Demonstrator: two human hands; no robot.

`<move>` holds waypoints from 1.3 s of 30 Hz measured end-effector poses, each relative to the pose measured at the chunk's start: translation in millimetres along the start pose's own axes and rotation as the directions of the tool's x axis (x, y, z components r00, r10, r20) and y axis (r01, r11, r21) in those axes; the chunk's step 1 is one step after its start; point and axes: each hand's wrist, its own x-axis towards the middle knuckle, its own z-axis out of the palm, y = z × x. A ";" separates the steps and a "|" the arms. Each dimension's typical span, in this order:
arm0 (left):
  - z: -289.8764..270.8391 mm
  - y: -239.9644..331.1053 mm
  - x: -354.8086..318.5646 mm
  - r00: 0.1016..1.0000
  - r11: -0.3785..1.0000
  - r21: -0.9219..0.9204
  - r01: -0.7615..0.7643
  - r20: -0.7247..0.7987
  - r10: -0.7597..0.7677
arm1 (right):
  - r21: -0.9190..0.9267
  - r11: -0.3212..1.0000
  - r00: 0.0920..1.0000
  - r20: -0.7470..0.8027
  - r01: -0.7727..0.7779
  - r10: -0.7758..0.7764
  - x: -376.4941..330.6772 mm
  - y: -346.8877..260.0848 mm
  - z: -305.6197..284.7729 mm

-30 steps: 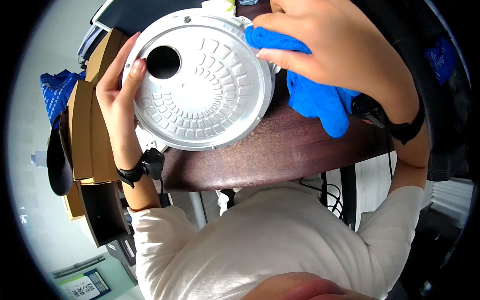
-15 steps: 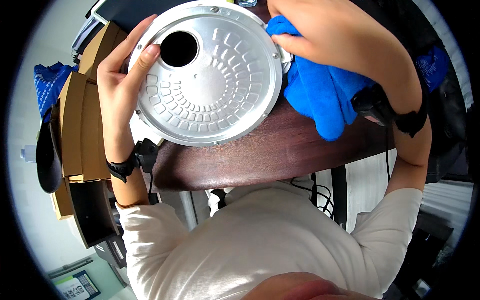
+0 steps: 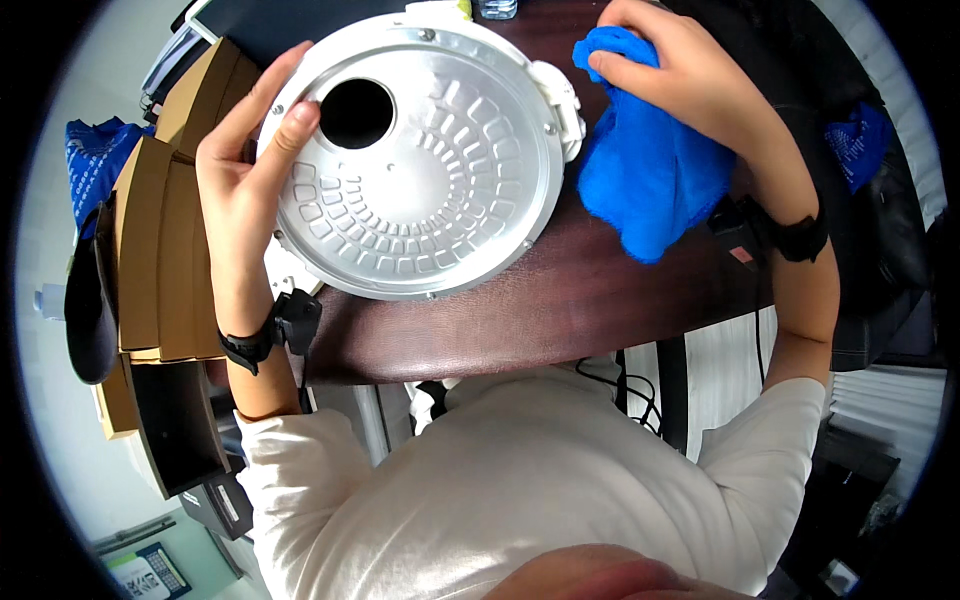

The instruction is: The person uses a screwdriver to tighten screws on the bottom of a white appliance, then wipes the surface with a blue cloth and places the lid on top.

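A round lid, like a rice cooker's, is tilted up over the table, its metal underside toward me. It has a dark round hole at the upper left, rings of embossed squares, screws along the edge and a white plastic catch or hinge on the right. My left hand grips its left rim, thumb on the metal face beside the hole; the other fingers are partly behind it. Off to the right, my right hand pinches a bunched blue cloth, which hangs down over the table, apart from the lid.
The dark brown table curves along its front edge. A white object shows partly beneath the lid. Brown cardboard boxes stand at the left, a black chair at the right. A small clear container sits at the far edge of view.
My right hand has pulled the blue cloth away from the lid's right edge, baring the white plastic part there. The lid has shifted slightly nearer; my left hand keeps its grip.
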 end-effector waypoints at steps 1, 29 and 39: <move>-0.9 -0.7 -0.6 0.999 0.999 -0.024 0.034 -0.013 -0.035 | 0.053 0.997 0.999 0.019 0.050 -0.051 -0.2 -11.0 -4.3; -9.0 -16.7 -1.7 0.983 0.996 0.013 0.091 -0.163 -0.088 | -0.022 0.980 0.979 0.056 0.197 -0.195 -46.7 6.7 6.7; -12.5 -23.7 -2.0 0.967 0.992 -0.008 0.123 -0.223 -0.122 | 0.323 0.932 0.950 -0.306 0.164 -0.062 -35.9 -26.4 62.4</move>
